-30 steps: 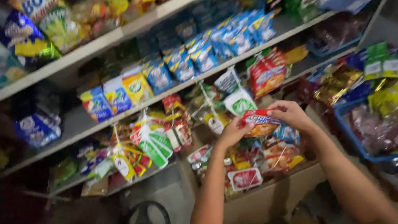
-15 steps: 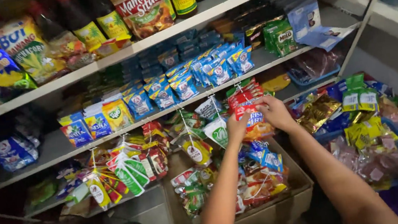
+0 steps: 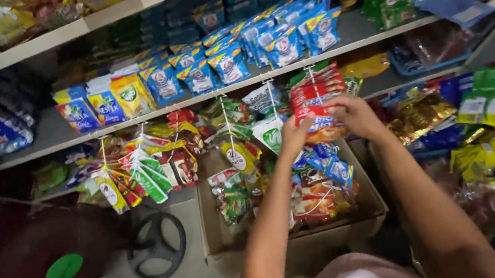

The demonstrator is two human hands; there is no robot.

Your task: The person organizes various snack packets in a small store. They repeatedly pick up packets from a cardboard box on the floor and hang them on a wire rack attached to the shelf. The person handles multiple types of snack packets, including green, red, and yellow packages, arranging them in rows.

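Note:
My left hand (image 3: 293, 138) and my right hand (image 3: 353, 115) both hold a red and orange snack packet (image 3: 320, 123) up against a hanging bunch of red packets (image 3: 315, 90) under the shelf edge (image 3: 367, 40). The left hand grips the packet's left side, the right hand its top right corner. Below the hands stands a cardboard box (image 3: 219, 240) full of mixed sachets and packets (image 3: 317, 190).
Blue sachets (image 3: 261, 46) line the shelf above. More strips of sachets (image 3: 144, 170) hang to the left. Green and gold packets fill a blue basket (image 3: 477, 111) at the right. A black fan base (image 3: 156, 244) and a green lid (image 3: 65, 268) lie on the floor at left.
Both hands lifted the red packet from over the box up to the hanging red bunch. The view has shifted downward since half a second ago.

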